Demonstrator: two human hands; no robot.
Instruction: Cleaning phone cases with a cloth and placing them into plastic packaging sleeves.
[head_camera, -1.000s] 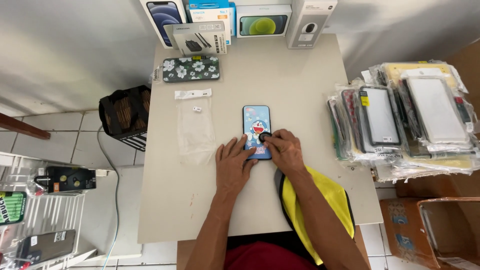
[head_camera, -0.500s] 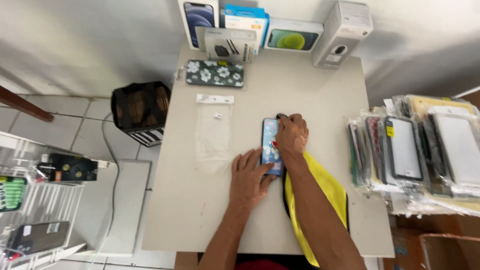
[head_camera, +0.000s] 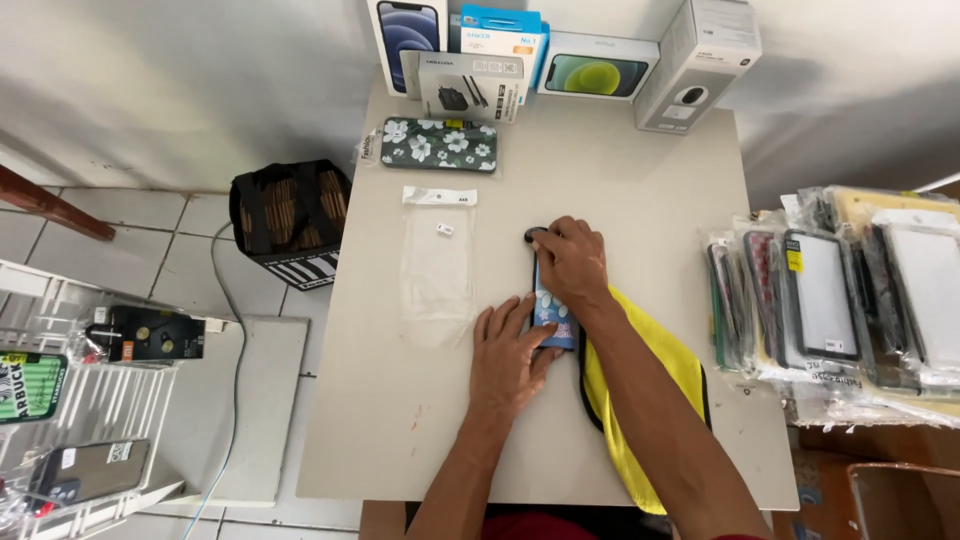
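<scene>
A phone in a blue cartoon-print case (head_camera: 553, 318) lies flat on the beige table (head_camera: 640, 190). My right hand (head_camera: 570, 262) covers its upper half and presses down on it. My left hand (head_camera: 508, 352) lies flat beside it, fingers spread, the thumb and fingertips touching the phone's lower edge. A yellow cloth with a dark rim (head_camera: 650, 390) lies under my right forearm. An empty clear plastic sleeve (head_camera: 437, 265) lies left of the phone.
A floral phone case in its wrapper (head_camera: 439, 144) lies at the back, before several product boxes (head_camera: 560, 60). Stacks of packaged phone cases (head_camera: 840, 300) fill the right side. A black woven bin (head_camera: 290, 222) stands on the floor, and a white wire rack (head_camera: 80, 400) at the left.
My right hand has slid up the phone to cover its top half. My left hand has stayed at the phone's lower edge. The camera view has shifted.
</scene>
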